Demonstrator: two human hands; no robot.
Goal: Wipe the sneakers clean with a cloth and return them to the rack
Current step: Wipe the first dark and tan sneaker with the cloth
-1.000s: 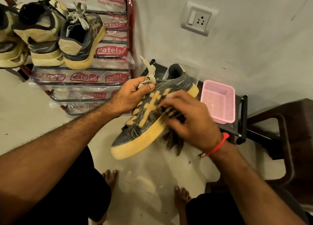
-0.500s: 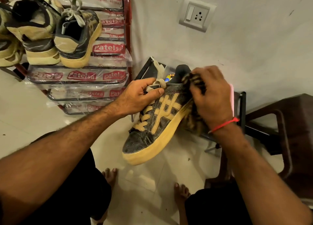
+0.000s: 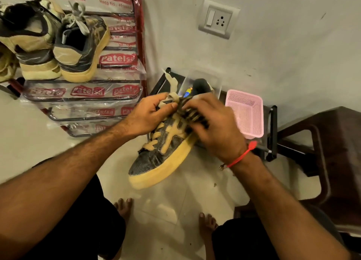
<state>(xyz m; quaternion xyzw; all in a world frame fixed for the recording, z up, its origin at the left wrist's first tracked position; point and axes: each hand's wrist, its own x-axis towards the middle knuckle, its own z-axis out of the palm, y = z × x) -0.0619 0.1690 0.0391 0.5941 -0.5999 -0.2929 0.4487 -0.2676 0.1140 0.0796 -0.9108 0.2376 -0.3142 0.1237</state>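
A dark grey sneaker [image 3: 156,160] with tan stripes, tan laces and a yellowed sole hangs in the air in front of me, toe pointing down and toward me. My left hand [image 3: 150,113] grips it at the laces and tongue. My right hand [image 3: 213,126] holds a dark striped cloth [image 3: 195,117] bunched against the sneaker's side, near the collar. Most of the cloth is hidden under my fingers. The red metal shoe rack [image 3: 139,44], wrapped in printed plastic, stands at the left. On its upper shelf sits a matching sneaker [image 3: 82,48].
More shoes [image 3: 29,42] fill the rack's left side. A pink plastic basket [image 3: 246,113] sits on a low black stand [image 3: 272,130] against the wall. A dark brown chair [image 3: 332,152] is at the right. My bare feet are on the pale tiled floor [image 3: 172,211].
My right hand slid the cloth from the sneaker's heel back over its side toward the laces. The sneaker stays in my left hand, shifted slightly.
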